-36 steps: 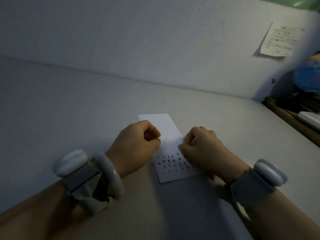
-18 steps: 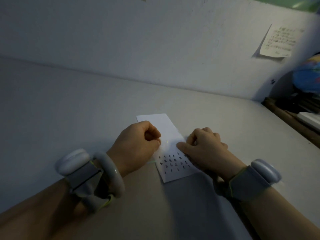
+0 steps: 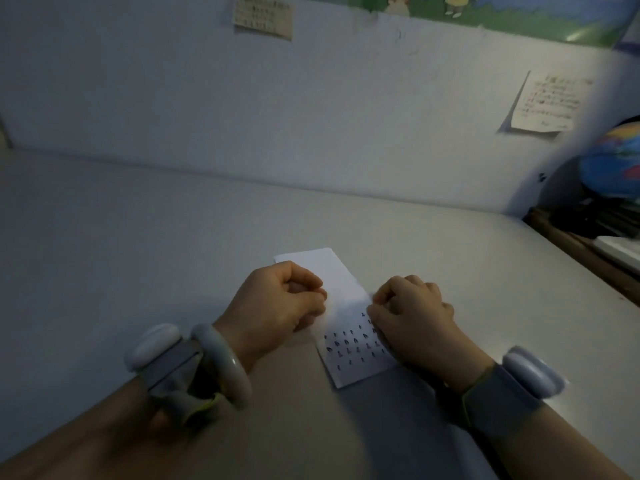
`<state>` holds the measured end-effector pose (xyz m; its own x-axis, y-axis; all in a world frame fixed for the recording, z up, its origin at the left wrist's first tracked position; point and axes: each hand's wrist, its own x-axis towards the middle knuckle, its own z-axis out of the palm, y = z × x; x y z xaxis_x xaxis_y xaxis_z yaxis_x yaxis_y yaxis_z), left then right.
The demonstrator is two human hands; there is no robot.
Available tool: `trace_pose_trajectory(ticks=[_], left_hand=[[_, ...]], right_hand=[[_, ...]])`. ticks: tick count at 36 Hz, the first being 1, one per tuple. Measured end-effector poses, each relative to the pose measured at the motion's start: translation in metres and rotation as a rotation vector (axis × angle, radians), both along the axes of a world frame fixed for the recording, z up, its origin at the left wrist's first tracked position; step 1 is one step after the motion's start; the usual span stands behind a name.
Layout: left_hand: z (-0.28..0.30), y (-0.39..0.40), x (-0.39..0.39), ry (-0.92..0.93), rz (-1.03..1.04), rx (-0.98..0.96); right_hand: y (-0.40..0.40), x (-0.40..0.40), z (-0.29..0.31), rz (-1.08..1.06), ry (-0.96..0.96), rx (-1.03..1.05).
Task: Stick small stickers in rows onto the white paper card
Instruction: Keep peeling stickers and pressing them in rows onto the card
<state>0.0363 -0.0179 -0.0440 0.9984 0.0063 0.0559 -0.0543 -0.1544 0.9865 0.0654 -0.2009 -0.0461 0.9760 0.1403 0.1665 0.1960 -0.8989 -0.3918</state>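
Left hand [image 3: 277, 303] sits curled at the left edge of the white paper card [image 3: 341, 289], knuckles up, fingertips tucked under near the card edge; whether it pinches anything can't be told, too dim. Card lies flat on the pale table [image 3: 138, 254], mid-frame, long axis running away from the person. Near half carries rows of small dark stickers [image 3: 349, 344]; one lone sticker [image 3: 363, 314] sits above them, starting a new row by the right thumb. Far half bare. Right hand [image 3: 412, 317] is curled at the card's right edge, thumb tip pressing on the paper; whether a sticker is under it is hidden.

Handling guess: card is thin, light, bendy, likely slides on the smooth table, so pin it by an edge with flat fingers, off the rows. Stickers are tiny and tacky, best taken by a fingertip or nail at the rim.

Versus half a second ago: view tilted up, more wall shows, another note [image 3: 262, 14] and a poster strip [image 3: 485, 12] now in frame. Hands about the same spots; lone upper sticker now shows.
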Motion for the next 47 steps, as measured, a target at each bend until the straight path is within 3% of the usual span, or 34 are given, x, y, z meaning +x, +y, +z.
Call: trace_pose_trajectory(ticks=[6, 10, 47], left_hand=[[0.006, -0.003, -0.004, -0.005, 0.022, -0.13], [0.009, -0.003, -0.004, -0.017, 0.013, -0.137], [0.008, -0.016, -0.012, -0.097, -0.067, -0.164]], right_hand=[[0.005, -0.012, 0.008, 0.129, -0.324, 0.174], [0.014, -0.022, 0.009, 0.216, -0.465, 0.178], [0.02, -0.021, 0.003, 0.22, -0.414, 0.183]])
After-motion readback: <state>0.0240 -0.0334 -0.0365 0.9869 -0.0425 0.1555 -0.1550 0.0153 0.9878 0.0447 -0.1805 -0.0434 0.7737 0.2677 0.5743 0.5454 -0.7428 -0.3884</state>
